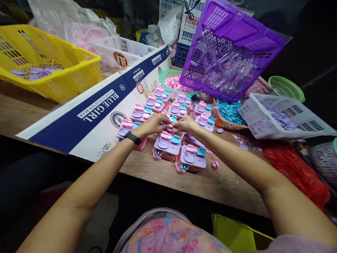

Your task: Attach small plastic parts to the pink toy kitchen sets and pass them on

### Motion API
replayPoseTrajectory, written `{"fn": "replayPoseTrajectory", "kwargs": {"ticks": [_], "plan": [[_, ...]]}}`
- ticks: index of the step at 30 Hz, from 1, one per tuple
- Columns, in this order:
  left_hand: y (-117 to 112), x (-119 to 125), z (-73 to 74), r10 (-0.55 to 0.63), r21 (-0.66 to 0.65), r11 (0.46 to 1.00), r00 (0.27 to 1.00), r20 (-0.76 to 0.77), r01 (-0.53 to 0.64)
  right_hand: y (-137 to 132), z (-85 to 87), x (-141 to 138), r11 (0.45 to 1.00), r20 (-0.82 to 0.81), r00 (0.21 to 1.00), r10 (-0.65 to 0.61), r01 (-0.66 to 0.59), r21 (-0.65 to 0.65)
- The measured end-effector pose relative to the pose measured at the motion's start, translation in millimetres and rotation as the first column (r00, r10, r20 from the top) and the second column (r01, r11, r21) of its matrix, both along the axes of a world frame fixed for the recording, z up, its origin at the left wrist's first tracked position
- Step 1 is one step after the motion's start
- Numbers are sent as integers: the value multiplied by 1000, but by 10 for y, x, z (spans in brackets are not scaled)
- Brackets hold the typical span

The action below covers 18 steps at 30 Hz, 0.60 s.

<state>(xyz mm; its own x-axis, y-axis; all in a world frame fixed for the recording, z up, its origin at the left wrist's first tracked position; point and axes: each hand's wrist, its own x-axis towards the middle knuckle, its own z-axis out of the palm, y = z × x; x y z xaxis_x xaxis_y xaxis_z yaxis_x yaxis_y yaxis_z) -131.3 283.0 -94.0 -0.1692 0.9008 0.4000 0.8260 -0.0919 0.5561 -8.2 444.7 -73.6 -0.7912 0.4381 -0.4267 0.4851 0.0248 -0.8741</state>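
Observation:
Several small toy kitchen units stand in rows on the wooden table, each with a lilac top, a round lilac dish, and pink and teal parts; one near unit (166, 144) shows these plainly. My left hand (157, 123), with a black watch at the wrist, reaches over the middle rows, fingers pinched together. Fingertip to fingertip with it, my right hand (186, 125) is also closed in a pinch over the same unit. What the fingers hold is too small and covered to name. Nearest me is another toy unit (190, 158).
Printed cardboard (100, 105) borders the toys on the left, beside a yellow basket (79, 80). Behind are a green basket (164, 75) of pink parts and a tilted purple crate (195, 45). Right are an orange basket (223, 123) of teal parts and a white basket (252, 119) of lilac pieces.

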Motion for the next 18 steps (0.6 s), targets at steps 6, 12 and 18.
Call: {"fn": "replayPoseTrajectory", "kwargs": {"ticks": [6,12,18], "plan": [[-148,48,-3,26,-50,998,962,-272,-41,-57,48,-94,960,88,973,-212,224,-168],[-227,95,70,14,-128,990,930,-366,-65,-15,70,-119,982,86,988,-130,140,-125],[-205,94,72,7,-131,990,950,-312,-50,-46,129,-153,983,146,980,-136,152,-105]]}}
